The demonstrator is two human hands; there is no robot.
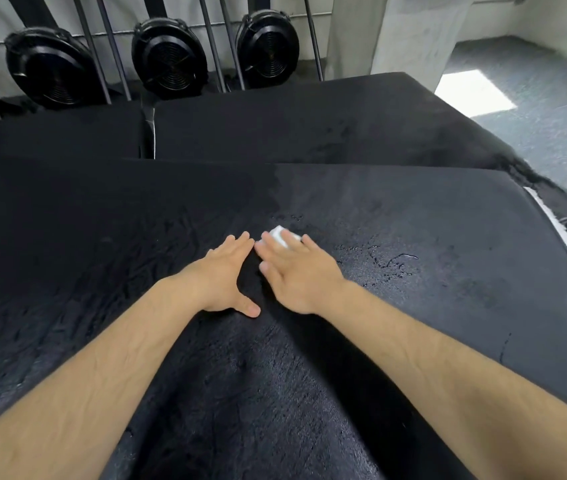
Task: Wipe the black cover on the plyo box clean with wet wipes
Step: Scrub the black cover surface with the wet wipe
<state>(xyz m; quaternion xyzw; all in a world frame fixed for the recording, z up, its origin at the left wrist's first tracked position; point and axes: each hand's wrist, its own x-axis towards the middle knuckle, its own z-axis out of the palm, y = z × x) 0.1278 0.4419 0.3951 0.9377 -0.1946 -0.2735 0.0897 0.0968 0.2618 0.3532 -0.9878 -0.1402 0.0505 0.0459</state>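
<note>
Both hands flat on the wet black cover [413,306]
Right hand [296,271], fingers straight, presses a white wet wipe [280,236], mostly hidden beneath; left hand [225,277] spread flat just beside it

Both forearms reach forward; left hand [225,277] lies flat, thumb splayed; right hand [297,275] flat just beside it, fingers straight.
</note>
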